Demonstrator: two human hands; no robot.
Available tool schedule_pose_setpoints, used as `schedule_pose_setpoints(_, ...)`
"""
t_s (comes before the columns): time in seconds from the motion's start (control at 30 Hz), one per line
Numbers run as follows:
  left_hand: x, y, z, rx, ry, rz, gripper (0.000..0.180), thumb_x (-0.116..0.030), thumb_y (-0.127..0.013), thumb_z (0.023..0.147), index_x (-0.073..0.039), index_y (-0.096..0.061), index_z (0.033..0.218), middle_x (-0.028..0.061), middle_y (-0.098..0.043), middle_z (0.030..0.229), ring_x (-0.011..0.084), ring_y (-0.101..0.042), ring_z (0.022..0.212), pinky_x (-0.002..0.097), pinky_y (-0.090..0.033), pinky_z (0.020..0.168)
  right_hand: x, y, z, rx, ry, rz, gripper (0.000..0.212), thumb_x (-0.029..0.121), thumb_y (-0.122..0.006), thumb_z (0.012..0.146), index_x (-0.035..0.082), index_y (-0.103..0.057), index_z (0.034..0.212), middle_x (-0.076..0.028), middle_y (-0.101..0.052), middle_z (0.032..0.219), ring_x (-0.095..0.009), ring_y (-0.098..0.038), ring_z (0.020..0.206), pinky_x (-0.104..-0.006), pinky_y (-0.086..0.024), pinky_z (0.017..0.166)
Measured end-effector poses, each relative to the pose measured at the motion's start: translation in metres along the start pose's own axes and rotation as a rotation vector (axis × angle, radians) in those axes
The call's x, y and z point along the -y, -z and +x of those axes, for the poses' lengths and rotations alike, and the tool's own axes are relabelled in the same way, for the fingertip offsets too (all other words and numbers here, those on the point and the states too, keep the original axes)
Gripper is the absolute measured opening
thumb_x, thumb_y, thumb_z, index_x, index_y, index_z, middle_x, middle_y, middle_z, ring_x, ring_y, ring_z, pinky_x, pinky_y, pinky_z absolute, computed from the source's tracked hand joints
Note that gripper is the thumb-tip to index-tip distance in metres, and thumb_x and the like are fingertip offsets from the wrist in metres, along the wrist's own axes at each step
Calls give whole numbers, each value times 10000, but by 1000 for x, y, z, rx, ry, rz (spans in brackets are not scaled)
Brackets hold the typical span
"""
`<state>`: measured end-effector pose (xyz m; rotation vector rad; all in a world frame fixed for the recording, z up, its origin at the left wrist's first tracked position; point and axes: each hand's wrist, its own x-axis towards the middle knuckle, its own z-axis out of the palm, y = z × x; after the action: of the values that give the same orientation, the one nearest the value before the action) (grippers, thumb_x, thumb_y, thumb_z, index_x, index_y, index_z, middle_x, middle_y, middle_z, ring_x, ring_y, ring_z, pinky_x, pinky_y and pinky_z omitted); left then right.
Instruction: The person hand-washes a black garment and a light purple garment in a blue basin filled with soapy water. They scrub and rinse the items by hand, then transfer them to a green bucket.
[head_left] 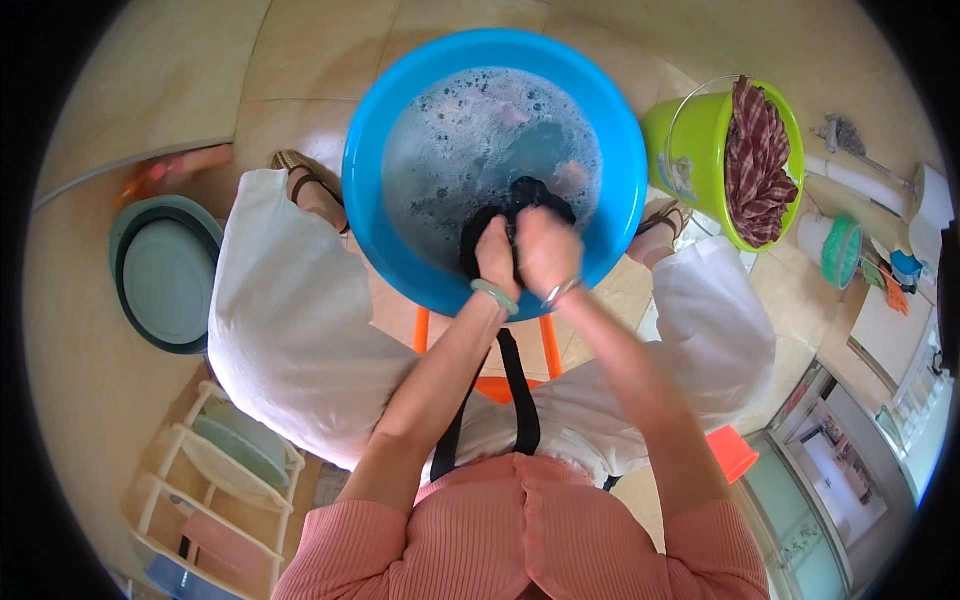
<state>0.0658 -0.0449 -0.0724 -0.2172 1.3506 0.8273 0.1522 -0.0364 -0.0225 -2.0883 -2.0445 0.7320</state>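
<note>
A large blue basin of foamy, cloudy water stands in front of me between my knees. At its near side, a wet black cloth is bunched up; what kind of garment it is cannot be made out. My left hand, with a pale green bangle at the wrist, is closed on the cloth's left part. Close beside it, my right hand grips the right part and is smeared by motion. Pale pinkish cloth shows through the suds farther in.
To the right stands a lime-green bucket holding a reddish-brown checked cloth. A grey-green basin lies at the left, with a cream shelf rack nearer me. Orange legs show under the blue basin's near edge.
</note>
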Motion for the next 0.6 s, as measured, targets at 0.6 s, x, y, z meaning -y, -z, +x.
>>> schedule_pose_setpoints(0.6, -43, -17, -15, 554, 356, -100, 357, -417, -655, 876, -157, -552, 1098, 84, -590, 854, 155, -575, 716, 277, -507, 651, 75, 69, -47, -25, 266, 283, 81, 137, -692, 799, 102, -621, 814, -48, -541, 867, -247, -612, 716, -366, -483, 552)
